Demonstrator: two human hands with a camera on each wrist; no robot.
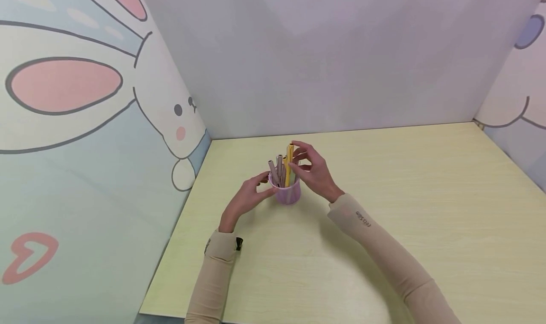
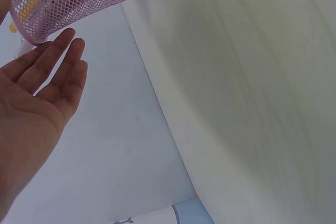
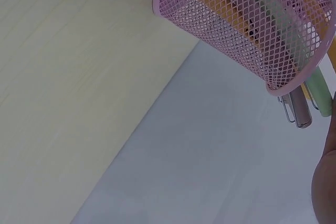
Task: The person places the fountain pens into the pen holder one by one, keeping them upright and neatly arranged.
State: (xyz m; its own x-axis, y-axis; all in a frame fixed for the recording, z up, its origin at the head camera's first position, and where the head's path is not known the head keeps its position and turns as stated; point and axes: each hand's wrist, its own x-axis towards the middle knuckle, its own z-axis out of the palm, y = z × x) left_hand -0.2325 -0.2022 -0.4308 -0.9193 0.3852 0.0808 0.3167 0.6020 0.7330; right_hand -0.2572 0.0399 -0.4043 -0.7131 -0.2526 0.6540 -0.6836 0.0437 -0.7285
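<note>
The right hand point(image 1: 313, 170) pinches a yellow pen point(image 1: 289, 165) standing with about 4 others in the pink mesh cup point(image 1: 287, 193) mid-desk point(image 1: 384, 210), seemingly not yet lifted out, while the left hand point(image 1: 249, 196), fingers straight, steadies the cup.

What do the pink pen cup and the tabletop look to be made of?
Pen cup: looks like metal wire mesh with a matte pink coating; the diamond openings show the pens through the wall, and a solid band forms the rim. Tabletop: seems to be pale yellow wood-grain laminate, smooth with faint streaks; what lies under the surface cannot be told.
</note>
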